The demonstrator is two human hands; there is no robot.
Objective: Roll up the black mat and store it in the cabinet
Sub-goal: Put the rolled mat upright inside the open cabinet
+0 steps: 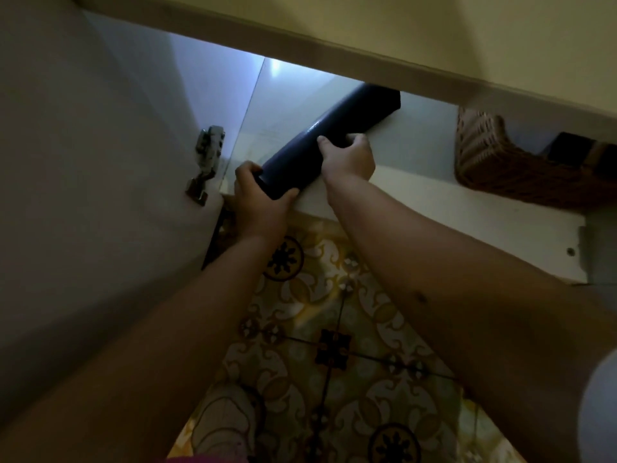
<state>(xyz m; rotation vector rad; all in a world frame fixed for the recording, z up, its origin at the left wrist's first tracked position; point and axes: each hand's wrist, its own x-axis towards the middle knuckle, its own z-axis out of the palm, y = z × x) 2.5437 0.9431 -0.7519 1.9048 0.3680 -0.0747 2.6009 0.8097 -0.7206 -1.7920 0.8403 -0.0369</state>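
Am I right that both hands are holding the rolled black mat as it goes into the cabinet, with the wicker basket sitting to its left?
Not quite: the head view shows the wicker basket to the right of the rolled black mat. The left hand and right hand do hold it on the cabinet shelf.

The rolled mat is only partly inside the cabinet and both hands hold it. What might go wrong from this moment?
1. The rolled mat lies at an angle on the shelf, its near end past the edge; if the left hand lets go early, it may slide out.
2. If the right hand loosens, the roll may uncoil.
3. Pushed further, its far end could jam against the back wall or swing toward the wicker basket.
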